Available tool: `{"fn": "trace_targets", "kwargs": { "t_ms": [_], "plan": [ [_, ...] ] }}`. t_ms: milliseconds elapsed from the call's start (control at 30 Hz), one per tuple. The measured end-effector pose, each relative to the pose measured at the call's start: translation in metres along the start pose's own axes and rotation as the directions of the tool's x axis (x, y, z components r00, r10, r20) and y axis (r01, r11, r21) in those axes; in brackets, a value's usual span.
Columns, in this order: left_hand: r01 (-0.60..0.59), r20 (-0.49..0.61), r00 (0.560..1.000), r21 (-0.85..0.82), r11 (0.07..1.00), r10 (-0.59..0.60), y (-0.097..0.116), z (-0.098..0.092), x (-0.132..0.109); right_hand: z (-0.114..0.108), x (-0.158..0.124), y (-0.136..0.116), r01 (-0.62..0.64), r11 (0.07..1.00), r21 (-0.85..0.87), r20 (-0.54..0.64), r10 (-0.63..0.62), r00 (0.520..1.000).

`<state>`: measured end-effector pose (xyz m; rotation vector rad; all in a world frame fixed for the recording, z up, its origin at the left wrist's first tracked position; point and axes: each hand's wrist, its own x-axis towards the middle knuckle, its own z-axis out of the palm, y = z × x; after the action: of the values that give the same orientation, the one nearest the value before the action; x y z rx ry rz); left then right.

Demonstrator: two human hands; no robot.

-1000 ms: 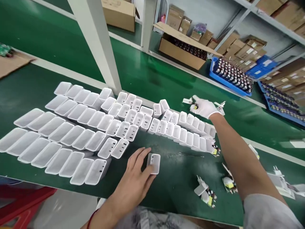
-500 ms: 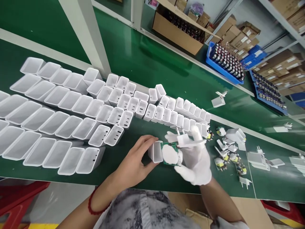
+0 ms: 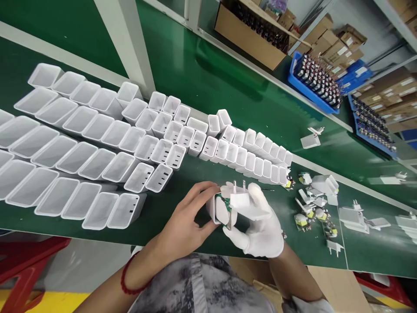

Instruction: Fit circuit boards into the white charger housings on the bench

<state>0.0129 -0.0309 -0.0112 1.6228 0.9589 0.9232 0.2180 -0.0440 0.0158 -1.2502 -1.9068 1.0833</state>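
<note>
A white rectangular plastic casing [image 3: 212, 209] is gripped between the fingers and thumb of my bare left hand [image 3: 185, 221], its open end facing right. My right hand [image 3: 260, 230] wears a white glove and is closed round a green circuit board [image 3: 226, 201] with a round white part on it. One end of the board sits within the casing's mouth. A white plug cover [image 3: 244, 202] with two metal pins, joined to a flat white piece, rests over the gloved fingers. The glove hides part of the board.
Rows of open white casings [image 3: 87, 161] fill the bench at left and run on behind my hands. At right lie loose circuit boards and white plug pieces [image 3: 321, 202]. Blue trays [image 3: 314, 84] and a cardboard box [image 3: 249, 37] of parts stand at the back.
My right hand has moved left, bringing the circuit board from the edge of the casing into its mouth. The left hand still holds the casing. The whole view has shifted slightly.
</note>
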Motion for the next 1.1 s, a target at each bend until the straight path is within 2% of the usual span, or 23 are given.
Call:
{"fn": "trace_targets", "kwargs": {
  "t_ms": [100,267,367,467,600,700,767,833,967,1033,1100],
  "plan": [
    [0.007,0.009,1.0,-0.003,1.0,-0.007,0.0,0.001,0.001,-0.002,0.001,-0.007,0.093,0.995,-0.038,-0.017,-0.094,0.995],
    [-0.02,0.008,1.0,0.017,1.0,0.02,-0.003,0.002,0.001,-0.005,0.003,-0.018,0.038,0.993,-0.115,0.013,-0.036,0.999],
    [-0.006,0.005,1.0,-0.017,1.0,0.006,-0.004,0.004,0.0,-0.005,0.0,-0.014,0.04,0.998,-0.05,0.016,-0.039,0.999],
    [0.019,-0.007,1.0,-0.075,0.997,-0.02,-0.003,0.007,0.0,-0.001,-0.008,-0.007,-0.024,0.997,0.079,0.002,0.024,1.0],
    [0.137,0.01,0.99,-0.249,0.959,-0.139,-0.002,0.011,0.003,0.009,-0.018,-0.001,-0.134,0.951,0.278,-0.038,0.15,0.988],
    [0.287,0.054,0.954,-0.437,0.852,-0.294,-0.004,0.014,0.005,0.018,-0.024,0.001,-0.2,0.907,0.372,-0.082,0.247,0.966],
    [0.339,0.067,0.935,-0.463,0.819,-0.349,-0.005,0.016,0.003,0.023,-0.027,0.002,-0.23,0.881,0.413,-0.086,0.289,0.954],
    [0.307,0.028,0.946,-0.406,0.861,-0.324,-0.006,0.018,0.0,0.027,-0.026,0.002,-0.254,0.845,0.471,-0.069,0.322,0.944],
    [0.118,-0.088,0.987,-0.143,0.983,-0.131,-0.004,0.022,-0.007,0.035,-0.018,-0.001,-0.334,0.703,0.628,0.061,0.384,0.921],
    [0.062,-0.061,0.996,-0.055,0.997,-0.066,-0.002,0.02,-0.009,0.039,-0.012,-0.002,-0.37,0.656,0.657,0.1,0.411,0.906],
    [0.06,0.025,0.998,-0.088,0.994,-0.058,0.0,0.016,-0.009,0.042,-0.008,-0.001,-0.38,0.646,0.662,0.081,0.443,0.893]
  ]
}}
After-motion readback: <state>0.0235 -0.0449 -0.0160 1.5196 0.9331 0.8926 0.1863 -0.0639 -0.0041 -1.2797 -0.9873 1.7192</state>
